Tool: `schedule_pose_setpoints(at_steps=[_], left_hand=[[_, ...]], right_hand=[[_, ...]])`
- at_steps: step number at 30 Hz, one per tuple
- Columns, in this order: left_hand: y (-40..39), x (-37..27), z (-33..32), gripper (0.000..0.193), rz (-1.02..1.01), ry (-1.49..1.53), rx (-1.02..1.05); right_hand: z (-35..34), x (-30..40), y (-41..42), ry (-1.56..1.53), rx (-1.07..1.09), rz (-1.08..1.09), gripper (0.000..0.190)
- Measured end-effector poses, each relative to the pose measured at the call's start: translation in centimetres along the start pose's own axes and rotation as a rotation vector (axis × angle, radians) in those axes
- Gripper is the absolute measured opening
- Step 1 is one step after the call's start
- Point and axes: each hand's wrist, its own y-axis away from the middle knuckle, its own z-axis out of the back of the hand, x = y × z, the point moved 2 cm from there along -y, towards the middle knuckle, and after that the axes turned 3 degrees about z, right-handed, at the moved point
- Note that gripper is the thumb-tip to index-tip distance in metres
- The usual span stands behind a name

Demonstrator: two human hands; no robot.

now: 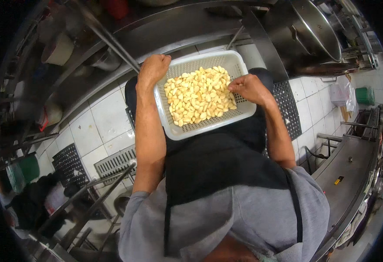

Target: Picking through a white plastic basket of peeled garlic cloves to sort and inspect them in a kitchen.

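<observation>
A white perforated plastic basket [207, 130] rests tilted on my lap, over a black apron [224, 163]. Peeled garlic cloves [199, 96] lie piled across its bottom. With fingers curled over the upper left corner, my left hand [153, 70] grips the basket's rim. My right hand [250, 89] reaches over the right side, thumb and fingertips pinched together at the edge of the cloves. Whether a clove is between those fingertips cannot be told.
Steel shelving [185, 29] stands in front, with a large metal pot [309, 32] at the upper right. Black perforated mats [286, 109] and a floor drain grate [116, 163] lie on white tiles. A steel counter [345, 170] is at the right. Another person [31, 203] is at the lower left.
</observation>
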Motion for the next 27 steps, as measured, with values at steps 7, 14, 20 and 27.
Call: schedule_pose_setpoints(at_steps=[7, 14, 20, 27], left_hand=[[0.0, 0.5, 0.0, 0.042, -0.018, -0.009, -0.010], [-0.1, 0.2, -0.1, 0.043, 0.008, 0.004, -0.011], [-0.1, 0.7, -0.2, 0.043, 0.005, 0.001, -0.026], [0.1, 0.8, 0.0, 0.043, 0.013, -0.010, -0.016]], right_hand=[[2.2, 2.7, 1.6, 0.341, -0.076, -0.109, 0.024], [-3.3, 2.2, 0.7, 0.908, 0.080, 0.084, 0.013], [-5.4, 2.0, -0.2, 1.048, 0.207, 0.153, 0.010], [-5.5, 4.1, 0.2, 0.550, 0.232, 0.441, 0.015]])
